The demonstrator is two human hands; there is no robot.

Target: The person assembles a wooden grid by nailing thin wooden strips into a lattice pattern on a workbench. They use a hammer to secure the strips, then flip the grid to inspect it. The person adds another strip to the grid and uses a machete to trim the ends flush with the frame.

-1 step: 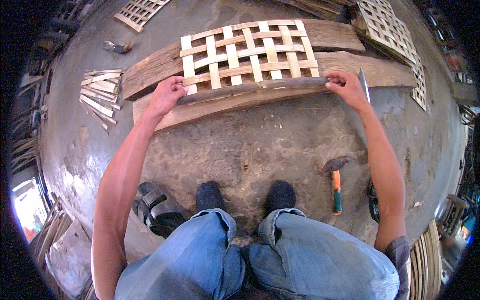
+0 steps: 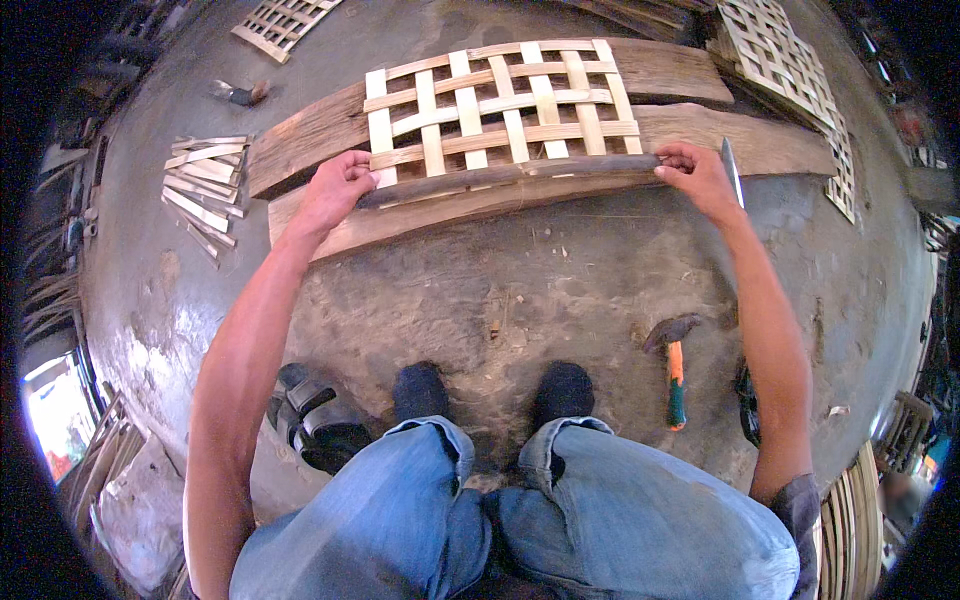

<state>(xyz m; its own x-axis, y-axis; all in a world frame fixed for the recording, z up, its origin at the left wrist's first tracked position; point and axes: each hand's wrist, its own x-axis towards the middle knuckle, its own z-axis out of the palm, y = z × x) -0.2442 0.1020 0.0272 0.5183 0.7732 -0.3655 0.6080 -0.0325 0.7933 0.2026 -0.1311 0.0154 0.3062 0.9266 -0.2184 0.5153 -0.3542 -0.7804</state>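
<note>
A lattice panel woven from pale flat wooden strips (image 2: 543,100) lies across two rough brown planks in front of me. Along its near edge runs a dark, thin wooden stick (image 2: 520,171). My left hand (image 2: 338,192) closes thumb and fingers at the stick's left end, beside the panel's near left corner. At the other end my right hand (image 2: 692,174) pinches the stick tip, just past the panel's near right corner. A knife-like metal blade (image 2: 731,165) shows next to my right hand; the rest of it is hidden.
The near plank (image 2: 735,135) supports the panel. A hammer (image 2: 676,375) with an orange and green handle lies on the floor at right. Loose pale strips (image 2: 205,190) are heaped at left. More woven panels (image 2: 775,60) rest at far right. Black sandals (image 2: 325,425) sit near my left foot.
</note>
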